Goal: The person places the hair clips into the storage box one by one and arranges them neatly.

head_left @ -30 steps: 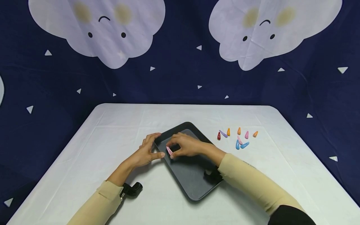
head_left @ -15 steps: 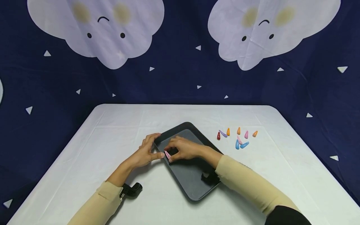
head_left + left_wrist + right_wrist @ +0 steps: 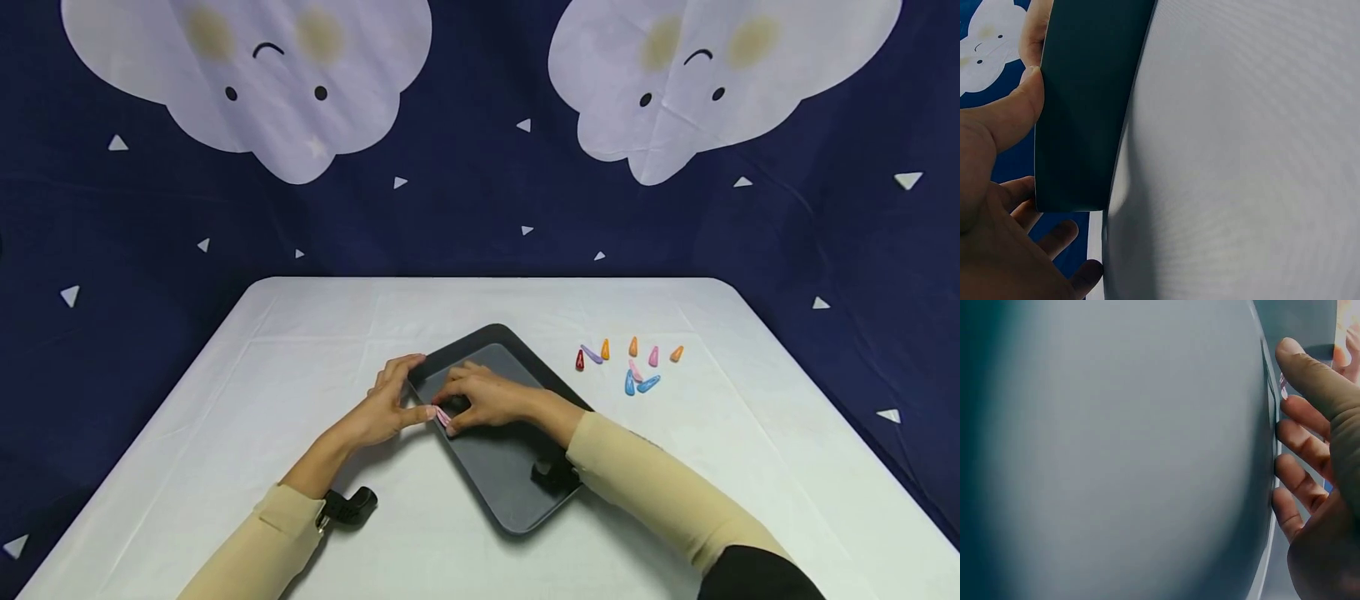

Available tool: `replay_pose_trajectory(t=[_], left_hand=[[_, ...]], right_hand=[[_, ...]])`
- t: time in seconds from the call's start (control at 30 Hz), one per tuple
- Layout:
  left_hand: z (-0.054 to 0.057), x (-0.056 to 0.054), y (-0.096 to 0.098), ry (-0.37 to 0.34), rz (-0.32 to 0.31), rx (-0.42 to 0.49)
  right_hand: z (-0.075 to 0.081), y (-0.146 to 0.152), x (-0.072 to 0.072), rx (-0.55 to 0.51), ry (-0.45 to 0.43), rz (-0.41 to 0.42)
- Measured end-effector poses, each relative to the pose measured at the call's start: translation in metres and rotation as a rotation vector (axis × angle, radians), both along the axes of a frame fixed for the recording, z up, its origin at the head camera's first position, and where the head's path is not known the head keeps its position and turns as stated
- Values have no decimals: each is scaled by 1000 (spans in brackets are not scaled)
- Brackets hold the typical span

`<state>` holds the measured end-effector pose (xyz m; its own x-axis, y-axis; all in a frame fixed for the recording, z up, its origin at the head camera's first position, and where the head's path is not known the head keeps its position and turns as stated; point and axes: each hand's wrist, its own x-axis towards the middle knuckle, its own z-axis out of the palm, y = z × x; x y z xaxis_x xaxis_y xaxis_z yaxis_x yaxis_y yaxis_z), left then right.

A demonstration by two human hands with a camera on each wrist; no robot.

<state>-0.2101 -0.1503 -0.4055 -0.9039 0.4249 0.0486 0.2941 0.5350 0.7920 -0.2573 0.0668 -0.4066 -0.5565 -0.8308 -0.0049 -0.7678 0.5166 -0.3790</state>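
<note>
Evidently, the right hand [image 3: 487,398] is pinching a pink hair clip [image 3: 443,417] at the dark tray [image 3: 513,500], midway between the counter's [image 3: 225,500] left and right edges, while the left hand [image 3: 382,408] is spreading wide against that side. Bracing the tray and lining the clip up squarely with the rim is probably serving best. Fingers are partly hiding the clip, leaving unclear whether it is straddling the rim.

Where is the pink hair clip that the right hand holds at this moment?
In the head view, the pink hair clip is pinched in the right hand, at the left-hand rim of the dark tray, beside the left hand's thumb.
</note>
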Motion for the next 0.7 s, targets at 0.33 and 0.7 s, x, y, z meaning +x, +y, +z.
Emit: replay_pose_trajectory(t=[0.33,0.7], left_hand=[[0,-1,0,5,3,3],[1,0,1,3,5,2]], right_hand=[[-3,-3,2,22,10,-25],[-3,-2,3,38,14,-30]])
